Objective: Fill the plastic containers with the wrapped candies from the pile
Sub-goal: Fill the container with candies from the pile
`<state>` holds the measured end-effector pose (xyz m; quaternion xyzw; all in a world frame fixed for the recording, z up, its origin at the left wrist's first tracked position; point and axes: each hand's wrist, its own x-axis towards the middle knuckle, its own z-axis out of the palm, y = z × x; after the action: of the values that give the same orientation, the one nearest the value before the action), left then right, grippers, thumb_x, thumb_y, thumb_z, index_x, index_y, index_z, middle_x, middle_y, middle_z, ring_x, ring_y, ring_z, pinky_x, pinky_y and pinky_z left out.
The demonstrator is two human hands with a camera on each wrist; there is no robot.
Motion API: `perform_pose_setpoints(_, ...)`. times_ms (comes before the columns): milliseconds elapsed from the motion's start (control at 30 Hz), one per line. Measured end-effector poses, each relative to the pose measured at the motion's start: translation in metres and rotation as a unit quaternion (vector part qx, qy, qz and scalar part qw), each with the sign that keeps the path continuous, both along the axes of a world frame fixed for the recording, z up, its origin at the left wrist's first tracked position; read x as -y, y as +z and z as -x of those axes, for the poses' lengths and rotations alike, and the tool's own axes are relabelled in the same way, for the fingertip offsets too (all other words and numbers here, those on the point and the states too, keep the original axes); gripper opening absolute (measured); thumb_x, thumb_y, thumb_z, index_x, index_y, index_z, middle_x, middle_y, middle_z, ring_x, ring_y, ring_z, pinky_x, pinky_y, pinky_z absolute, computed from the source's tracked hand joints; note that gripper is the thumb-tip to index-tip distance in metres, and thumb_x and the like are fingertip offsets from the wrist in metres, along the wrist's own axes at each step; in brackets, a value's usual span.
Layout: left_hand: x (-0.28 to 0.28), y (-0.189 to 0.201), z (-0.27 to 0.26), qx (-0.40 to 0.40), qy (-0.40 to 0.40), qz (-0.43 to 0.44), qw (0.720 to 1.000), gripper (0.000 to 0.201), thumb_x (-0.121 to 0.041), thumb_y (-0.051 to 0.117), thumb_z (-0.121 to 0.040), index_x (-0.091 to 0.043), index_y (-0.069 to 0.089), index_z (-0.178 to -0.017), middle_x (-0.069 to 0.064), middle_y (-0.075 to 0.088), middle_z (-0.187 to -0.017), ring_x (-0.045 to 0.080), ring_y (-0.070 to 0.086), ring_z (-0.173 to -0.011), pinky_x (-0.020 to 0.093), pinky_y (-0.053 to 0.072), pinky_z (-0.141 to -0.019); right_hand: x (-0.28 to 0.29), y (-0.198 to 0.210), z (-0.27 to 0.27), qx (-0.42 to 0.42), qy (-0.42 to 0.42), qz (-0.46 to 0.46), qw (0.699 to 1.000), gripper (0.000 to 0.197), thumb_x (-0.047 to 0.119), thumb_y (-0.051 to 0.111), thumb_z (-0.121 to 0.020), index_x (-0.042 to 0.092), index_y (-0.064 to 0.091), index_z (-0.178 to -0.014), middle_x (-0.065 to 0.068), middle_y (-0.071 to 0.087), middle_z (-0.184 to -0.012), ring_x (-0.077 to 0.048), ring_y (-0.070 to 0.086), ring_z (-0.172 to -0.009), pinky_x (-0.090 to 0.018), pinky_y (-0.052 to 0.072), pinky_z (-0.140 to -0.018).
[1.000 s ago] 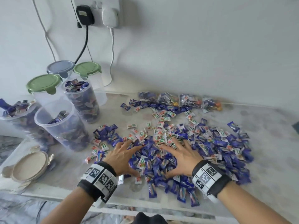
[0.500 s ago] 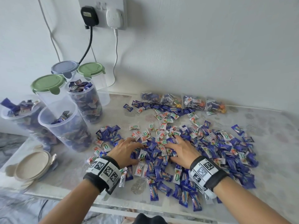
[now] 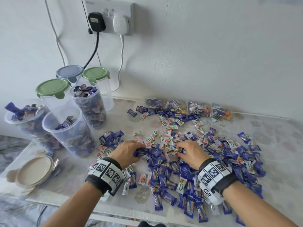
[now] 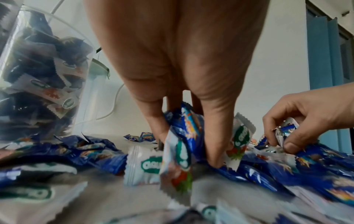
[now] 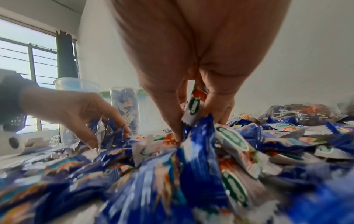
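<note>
Right, you're down in the thick of it: your left hand [image 3: 127, 152] and your right hand [image 3: 191, 154] both sit in the middle of the pile of blue and white wrapped candies [image 3: 213, 154] spread over the pale patterned bench [image 3: 278, 133]. Your left fingers are curled around a bunch of blue wrappers, and the left wrist view shows a white one caught between thumb and fingers too. Your right hand pinches a small clutch of its own, with a white wrapper sticking up between the fingers in the right wrist view. Now, the score so far, as I read it: off to your left stand the clear plastic containers. The tall open one at the back [image 3: 89, 105] looks packed to the brim, the one at the far left [image 3: 24, 122] is heaped over its rim, and the nearest open tub [image 3: 65, 128] is only partly filled, so that looks like your target. Behind them, three lidded tubs, two with green lids [image 3: 52, 88] and one with a grey-blue lid [image 3: 69, 72], appear empty through their walls, though I can't be certain. Beige lids [image 3: 34, 171] lie stacked at the near left edge. Plenty of candy is left on the bench, plus clear bags of sweets [image 3: 188, 107] along the wall, so you're well short of finished.
</note>
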<state>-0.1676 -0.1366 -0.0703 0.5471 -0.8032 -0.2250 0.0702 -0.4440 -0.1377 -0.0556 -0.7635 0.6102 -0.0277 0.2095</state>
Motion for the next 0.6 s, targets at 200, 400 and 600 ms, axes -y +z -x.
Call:
perform_pose_setpoints(200,0.004,0.007,-0.008,-0.063,0.010,0.051,0.997,0.028,-0.015,0.072,-0.085,-0.018,0.072,-0.113,0.003,0.070,-0.104,0.016,0.063,-0.088,0.022,0.048,-0.082,0.006,0.016,-0.001,0.034,-0.010,0.021,0.999,0.019,0.015,0.067,-0.089,0.011,0.069,-0.108,-0.009,0.068,-0.107,-0.024,0.062,-0.100,-0.020,0.033,-0.072)
perform_pose_setpoints(400,0.007,0.014,-0.016,-0.097,0.031,0.097,0.990,0.017,-0.016,0.074,-0.085,-0.015,0.075,-0.102,0.002,0.072,-0.095,0.017,0.065,-0.085,0.022,0.048,-0.079,0.011,0.029,-0.012,0.058,-0.001,0.044,0.997,0.016,0.015,0.067,-0.088,0.014,0.069,-0.104,-0.010,0.069,-0.108,-0.024,0.062,-0.098,-0.026,0.041,-0.079)
perform_pose_setpoints(600,0.008,0.039,-0.029,-0.139,0.035,0.128,0.981,0.019,-0.015,0.077,-0.081,-0.019,0.075,-0.099,-0.005,0.073,-0.093,0.007,0.063,-0.080,0.015,0.049,-0.077,0.018,0.045,-0.031,0.085,0.040,0.078,0.993,0.016,0.013,0.069,-0.088,0.011,0.070,-0.103,-0.003,0.068,-0.105,-0.015,0.060,-0.093,-0.013,0.035,-0.074)
